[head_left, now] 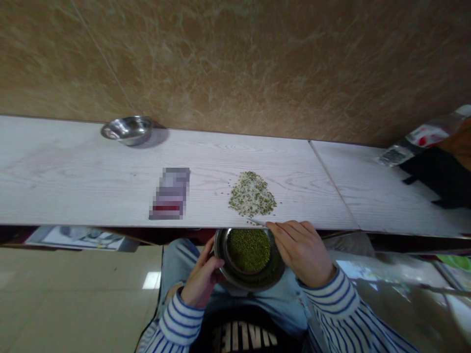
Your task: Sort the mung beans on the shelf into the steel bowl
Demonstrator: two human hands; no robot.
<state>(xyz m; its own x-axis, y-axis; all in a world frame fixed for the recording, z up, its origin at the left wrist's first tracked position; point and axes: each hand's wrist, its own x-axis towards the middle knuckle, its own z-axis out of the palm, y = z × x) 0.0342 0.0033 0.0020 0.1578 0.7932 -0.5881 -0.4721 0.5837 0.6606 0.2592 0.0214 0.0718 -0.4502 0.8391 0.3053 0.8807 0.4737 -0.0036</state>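
Note:
A metal bowl [222,267] sits over my lap just below the table's front edge, with green mung beans [250,250] inside. My left hand [203,274] grips its left rim, thumb on top and fingers around the outside. My right hand [303,250] is at the table edge, closed on a slim silvery tool [256,223] whose exact kind I cannot make out. The tool's tip points left, by a few loose beans. Just beyond it lies a heap of mung beans mixed with white rice-like grains [252,194].
An empty-looking steel bowl [128,130] stands against the wall at back left. A blurred-out flat rectangular thing [170,193] lies left of the heap. To the far right are a plastic bottle [423,137] and a black object [439,174]. A seam crosses the white tabletop [73,171].

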